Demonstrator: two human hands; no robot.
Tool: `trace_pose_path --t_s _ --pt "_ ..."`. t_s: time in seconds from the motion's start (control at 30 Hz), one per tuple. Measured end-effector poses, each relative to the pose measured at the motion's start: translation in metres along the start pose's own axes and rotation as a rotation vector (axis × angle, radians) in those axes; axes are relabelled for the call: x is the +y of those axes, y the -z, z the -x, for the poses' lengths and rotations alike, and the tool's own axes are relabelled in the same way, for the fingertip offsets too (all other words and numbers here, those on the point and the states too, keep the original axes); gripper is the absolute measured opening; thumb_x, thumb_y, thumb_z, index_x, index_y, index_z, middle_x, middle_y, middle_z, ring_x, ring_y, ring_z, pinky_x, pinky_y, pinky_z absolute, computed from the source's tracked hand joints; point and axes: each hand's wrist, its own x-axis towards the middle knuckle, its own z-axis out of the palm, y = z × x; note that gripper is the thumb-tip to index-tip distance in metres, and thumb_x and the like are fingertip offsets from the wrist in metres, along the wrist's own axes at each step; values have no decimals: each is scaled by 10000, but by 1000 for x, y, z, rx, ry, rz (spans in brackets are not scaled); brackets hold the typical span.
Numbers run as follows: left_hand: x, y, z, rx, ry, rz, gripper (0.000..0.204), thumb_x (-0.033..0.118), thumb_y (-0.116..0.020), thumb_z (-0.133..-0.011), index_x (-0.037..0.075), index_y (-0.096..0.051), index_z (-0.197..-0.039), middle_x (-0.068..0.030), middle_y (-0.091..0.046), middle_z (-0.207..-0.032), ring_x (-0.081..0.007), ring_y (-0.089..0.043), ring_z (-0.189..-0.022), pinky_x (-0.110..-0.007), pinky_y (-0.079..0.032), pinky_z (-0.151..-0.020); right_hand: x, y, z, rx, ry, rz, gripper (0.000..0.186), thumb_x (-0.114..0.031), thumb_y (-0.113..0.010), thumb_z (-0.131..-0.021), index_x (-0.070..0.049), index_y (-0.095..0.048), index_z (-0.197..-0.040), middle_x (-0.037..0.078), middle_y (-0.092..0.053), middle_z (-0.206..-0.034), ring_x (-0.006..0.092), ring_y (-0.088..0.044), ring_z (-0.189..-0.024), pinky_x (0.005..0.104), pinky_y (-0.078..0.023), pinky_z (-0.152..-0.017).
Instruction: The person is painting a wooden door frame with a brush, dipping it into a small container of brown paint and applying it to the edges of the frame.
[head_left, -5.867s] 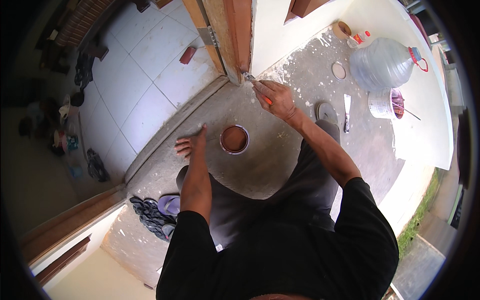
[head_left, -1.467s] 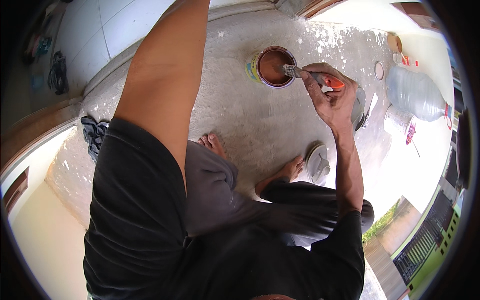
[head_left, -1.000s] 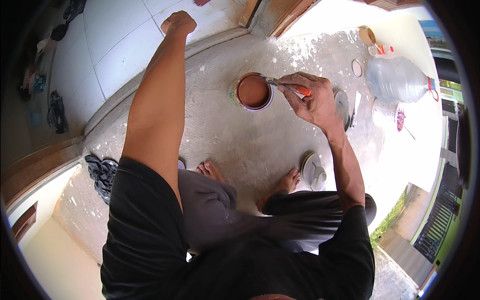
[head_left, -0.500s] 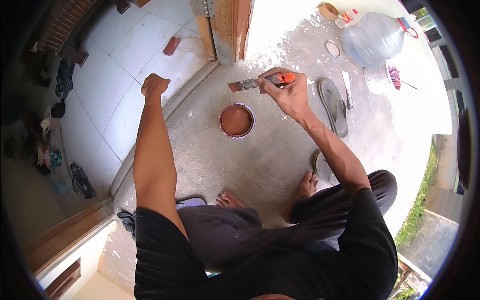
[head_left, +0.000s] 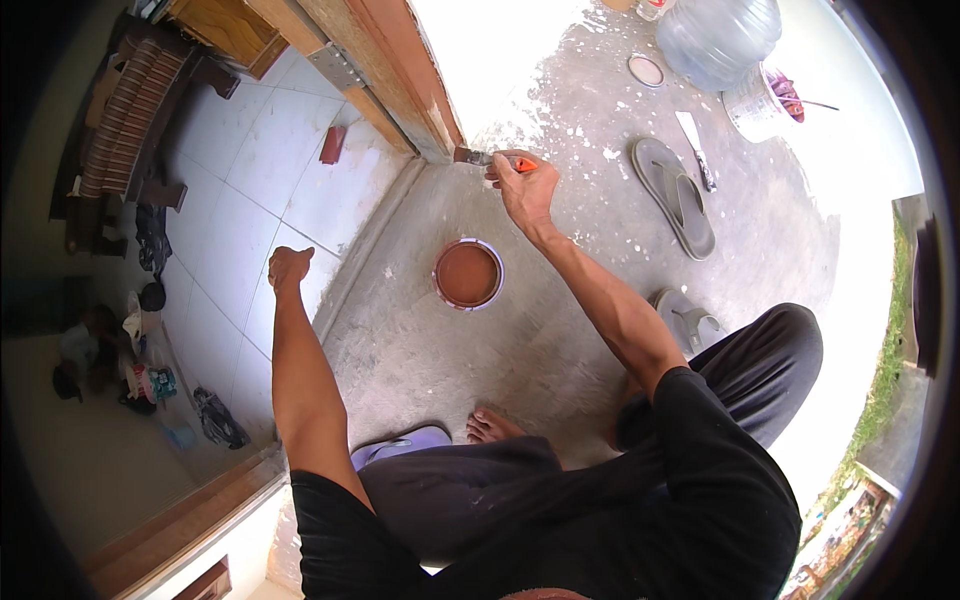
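Note:
My right hand [head_left: 527, 187] is closed around a paintbrush [head_left: 478, 157] with an orange-ended handle and a paint-crusted ferrule. Its brown bristles point left and meet the foot of the wooden door frame [head_left: 405, 75]; whether they press on it is hard to tell. Below the brush, an uncovered paint can [head_left: 501, 283] with reddish-brown paint inside stands on the concrete. My left hand [head_left: 290, 268] is held out in a loose fist beside the doorway, over the white tiles, with nothing visible in it.
On the right lie grey flip-flops [head_left: 668, 196], a putty knife [head_left: 697, 150] and a round lid [head_left: 646, 70]. Behind them are a large water bottle [head_left: 718, 40] and a white bucket [head_left: 752, 108]. A raised sill [head_left: 370, 235] divides tiles from concrete. A purple flip-flop [head_left: 405, 443] lies near my foot.
The paintbrush has gone from above the can to the base of the door frame, in my right hand. The view has shifted, and my left hand sits lower in it, still closed.

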Motion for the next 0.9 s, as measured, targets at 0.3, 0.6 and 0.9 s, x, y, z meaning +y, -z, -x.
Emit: trace_pose_path --t_s 0.3,0.6,0.9 --pt "-9 0 -1 -4 12 5 739 523 -732 -791 -71 -616 -1214 -275 -606 -1274 -421 -599 -1175 -520 -468 -1011 -6 0 3 -90 426 419 207 -145 -688 -824 -14 -746 -973 143 -714 -748 197 -687 -635 313 -537 -619" --pt "2 -1 1 14 -6 -7 637 483 -747 -796 -50 -667 -1135 -236 -655 -1212 -376 -636 -1130 -465 -504 -959 -43 1 -13 -187 765 399 194 -96 -700 -863 -43 -741 -1045 141 -726 -829 217 -704 -675 313 -543 -616" --pt "4 -5 1 19 2 -6 646 475 -751 -798 -56 -654 -1154 -249 -644 -1224 -378 -630 -1141 -453 -505 -967 -71 -4 -10 -100 931 187 225 -39 -726 -853 -14 -730 -1077 136 -736 -885 147 -700 -722 259 -545 -625"
